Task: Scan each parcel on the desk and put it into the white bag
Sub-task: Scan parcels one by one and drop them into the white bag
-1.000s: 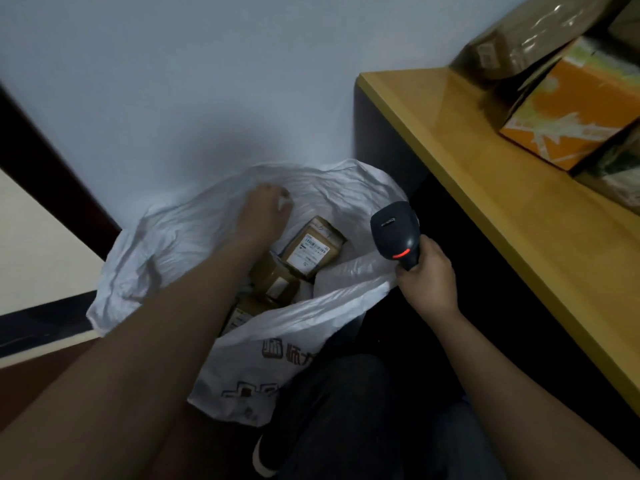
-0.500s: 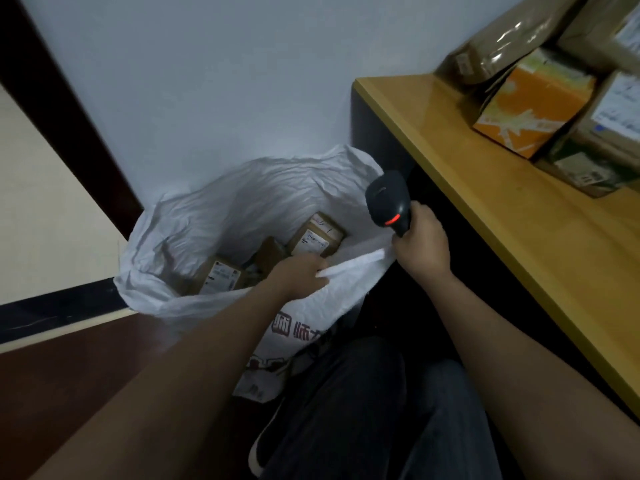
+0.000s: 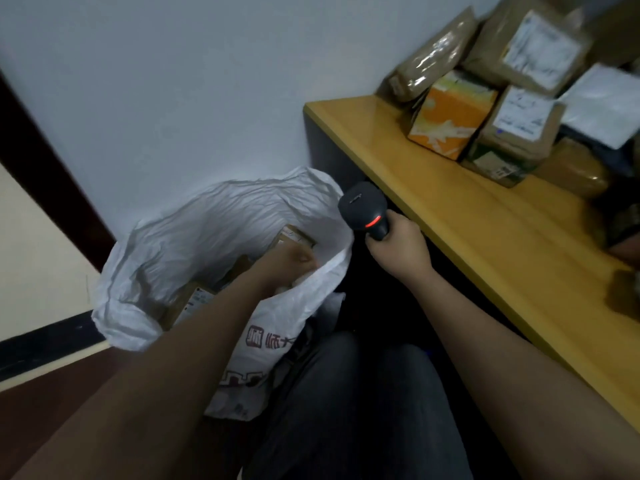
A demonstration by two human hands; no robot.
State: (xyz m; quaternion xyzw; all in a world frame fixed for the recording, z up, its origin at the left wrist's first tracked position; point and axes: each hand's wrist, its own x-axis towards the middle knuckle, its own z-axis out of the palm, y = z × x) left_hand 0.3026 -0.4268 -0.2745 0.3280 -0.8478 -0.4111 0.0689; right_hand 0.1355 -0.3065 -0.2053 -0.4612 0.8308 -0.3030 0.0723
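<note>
The white bag (image 3: 221,220) stands open on the floor, left of the yellow desk (image 3: 485,233). Brown parcels (image 3: 294,239) with white labels lie inside it, another one (image 3: 195,301) nearer the left. My left hand (image 3: 289,263) is at the bag's near rim, fingers curled on the plastic edge. To the right of the bag, just below the desk edge, my right hand (image 3: 398,249) grips a black barcode scanner (image 3: 365,209) whose red light is on. Several parcels are piled at the desk's far end, among them an orange box (image 3: 450,116) and a labelled brown box (image 3: 517,126).
A pale wall rises behind the bag and desk. A dark door frame (image 3: 52,174) slants down on the left. My legs in dark trousers (image 3: 356,410) sit between bag and desk. A small dark object (image 3: 625,294) lies near the desk's right edge.
My left hand came from the bag's far rim back to its near rim and stays there. The right hand with the scanner rose a little toward the desk edge.
</note>
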